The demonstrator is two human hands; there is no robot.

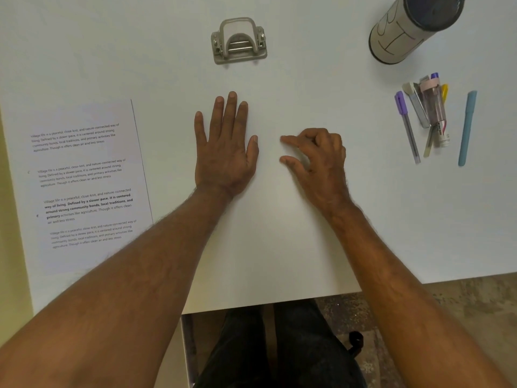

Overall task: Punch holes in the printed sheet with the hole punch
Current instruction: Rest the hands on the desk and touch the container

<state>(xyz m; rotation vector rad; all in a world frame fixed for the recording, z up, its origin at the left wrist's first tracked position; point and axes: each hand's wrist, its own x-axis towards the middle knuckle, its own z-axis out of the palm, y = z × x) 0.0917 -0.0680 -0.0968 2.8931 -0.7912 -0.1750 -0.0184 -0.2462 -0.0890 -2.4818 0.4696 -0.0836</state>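
The printed sheet (84,186) lies flat at the left of the white table (307,88), with several blocks of text on it. A grey metal hole punch (238,42) stands at the back centre, handle up. My left hand (225,148) rests palm down on the table, fingers spread, to the right of the sheet and below the punch. Just to its right, my right hand (316,156) rests with the index finger and thumb pointing left and the other fingers curled. Neither hand holds anything.
A grey cylindrical container (411,29) with marker lettering stands at the back right. Below it lies a cluster of pens and small stationery (428,113), with a teal pen (467,127) further right. The table's front edge (265,303) is close to my body.
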